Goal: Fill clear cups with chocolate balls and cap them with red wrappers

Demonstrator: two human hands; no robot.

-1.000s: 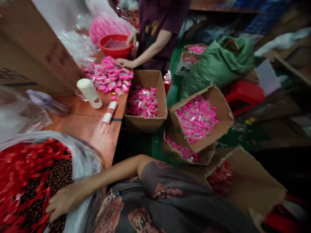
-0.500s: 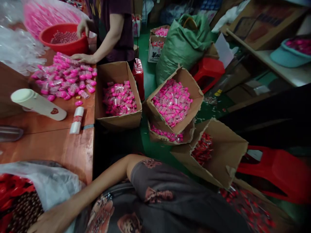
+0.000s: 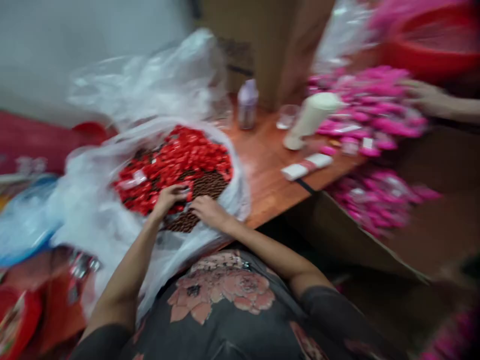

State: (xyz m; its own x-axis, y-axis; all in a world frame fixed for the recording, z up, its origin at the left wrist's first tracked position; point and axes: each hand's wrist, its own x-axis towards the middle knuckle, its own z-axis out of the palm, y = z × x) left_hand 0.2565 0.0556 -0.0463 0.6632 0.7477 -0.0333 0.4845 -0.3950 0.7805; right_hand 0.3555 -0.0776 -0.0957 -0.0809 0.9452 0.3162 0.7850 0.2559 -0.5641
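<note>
Red pc (image 3: 189, 191) (x1) is btwn 2 hands (image 3: 167, 198) (image 3: 210, 211).

A packing workshop (cramped), with heaped pink pieces (image 3: 375, 107) and cartons (image 3: 375, 235).

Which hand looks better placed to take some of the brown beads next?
Probably the right hand: its fingers are right at the brown beads, while the left hand seems to hold a red piece.
</note>
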